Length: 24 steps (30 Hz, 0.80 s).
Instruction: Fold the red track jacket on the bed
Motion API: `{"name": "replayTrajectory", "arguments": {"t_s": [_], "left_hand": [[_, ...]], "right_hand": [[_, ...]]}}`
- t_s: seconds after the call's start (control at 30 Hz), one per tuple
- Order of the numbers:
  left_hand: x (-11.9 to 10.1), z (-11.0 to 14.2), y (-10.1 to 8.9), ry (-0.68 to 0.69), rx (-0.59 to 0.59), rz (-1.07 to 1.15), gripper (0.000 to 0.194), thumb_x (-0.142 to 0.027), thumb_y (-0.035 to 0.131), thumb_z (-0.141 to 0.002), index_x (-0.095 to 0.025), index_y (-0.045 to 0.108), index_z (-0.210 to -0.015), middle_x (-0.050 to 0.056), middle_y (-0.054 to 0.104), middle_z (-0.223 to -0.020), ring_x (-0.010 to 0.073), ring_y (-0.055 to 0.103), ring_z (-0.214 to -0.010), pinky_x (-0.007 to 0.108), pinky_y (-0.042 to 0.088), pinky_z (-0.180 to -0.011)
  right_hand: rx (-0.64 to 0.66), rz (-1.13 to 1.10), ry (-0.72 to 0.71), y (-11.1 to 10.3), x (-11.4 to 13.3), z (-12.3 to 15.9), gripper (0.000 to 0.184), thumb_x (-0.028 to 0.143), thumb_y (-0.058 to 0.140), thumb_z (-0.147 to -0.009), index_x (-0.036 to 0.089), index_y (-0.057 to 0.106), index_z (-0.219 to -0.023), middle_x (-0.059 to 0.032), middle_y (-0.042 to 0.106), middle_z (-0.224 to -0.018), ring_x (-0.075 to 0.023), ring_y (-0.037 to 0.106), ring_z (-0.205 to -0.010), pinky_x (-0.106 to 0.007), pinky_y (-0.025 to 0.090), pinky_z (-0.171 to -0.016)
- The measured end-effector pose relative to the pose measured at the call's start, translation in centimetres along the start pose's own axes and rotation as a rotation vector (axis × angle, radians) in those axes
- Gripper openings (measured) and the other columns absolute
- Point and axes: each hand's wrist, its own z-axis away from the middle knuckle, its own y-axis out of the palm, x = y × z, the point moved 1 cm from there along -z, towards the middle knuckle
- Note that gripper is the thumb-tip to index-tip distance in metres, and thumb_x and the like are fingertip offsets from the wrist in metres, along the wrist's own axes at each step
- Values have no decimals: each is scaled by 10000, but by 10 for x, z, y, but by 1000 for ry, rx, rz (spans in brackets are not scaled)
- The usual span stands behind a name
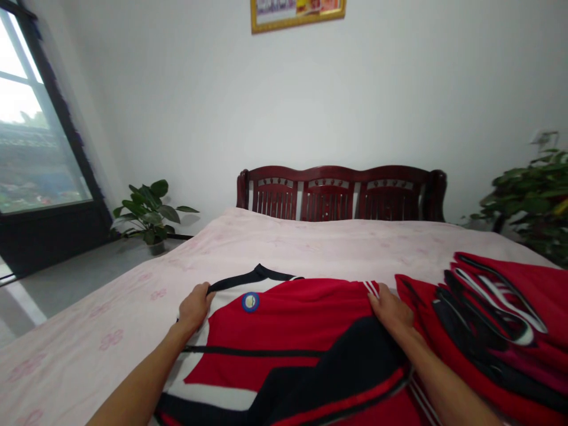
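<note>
A red, white and navy tracksuit jacket [293, 310] with a round blue badge lies spread sideways on the pink flowered bed cover [310, 242]. My left hand [194, 307] pinches its white and navy edge on the left. At the right, my right hand [391, 309] grips the red edge beside the white stripes. Navy cloth is folded over the jacket's near right part. Both sets of fingertips are partly hidden by the hands themselves.
Right of my right arm sits a pile of folded red and navy clothes [492, 319]. Beyond the bed stands a dark red wooden bench [328, 189] against the wall. Potted plants [148, 210] flank the bed, and a glass door [39, 118] is at the left.
</note>
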Motion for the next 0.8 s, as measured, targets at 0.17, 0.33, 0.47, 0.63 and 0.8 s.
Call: {"name": "replayTrajectory", "arguments": {"t_s": [0.17, 0.33, 0.47, 0.63, 0.8], "left_hand": [[-26, -4, 6, 54, -35, -67, 330, -259, 439, -913, -129, 600, -1170, 204, 607, -1144, 342, 607, -1052, 448, 443, -866], [-77, 18, 32, 310, -65, -59, 480, -321, 449, -949, -153, 497, -1396, 182, 437, -1481, 325, 317, -1421, 440, 256, -1142], [-97, 42, 65, 583, 19, 16, 562, -477, 391, -974, -188, 451, -1452, 155, 394, -1537, 320, 307, -1441, 468, 264, -1159], [-79, 45, 76, 474, 104, -86, 580, -512, 367, -976, -253, 384, -1495, 123, 310, -1588, 311, 252, -1471, 532, 227, -1162], [-73, 28, 49, 368, 99, -62, 490, -472, 439, -959, -267, 520, -1397, 91, 475, -1498, 281, 412, -1387, 450, 317, -1118]], "right_hand": [[-8, 71, 58, -9, -16, -2, 429, 363, 400, -944, 83, 570, -1221, -225, 682, -1095, -346, 667, -999, -451, 498, -777], [-129, 108, -134, 1, 34, 19, 528, 334, 381, -964, 76, 435, -1422, -216, 465, -1458, -311, 424, -1354, -454, 324, -1090], [-40, 34, -534, 20, 83, 52, 567, 422, 339, -979, 166, 410, -1480, -122, 347, -1570, -273, 284, -1451, -437, 216, -1171], [220, 83, -556, 51, 67, 58, 680, 554, 334, -948, 196, 329, -1526, -90, 281, -1596, -288, 243, -1470, -467, 194, -1184], [178, 118, -475, 63, 32, 39, 692, 557, 323, -946, 157, 363, -1509, -104, 308, -1583, -307, 251, -1465, -458, 212, -1180]]}}
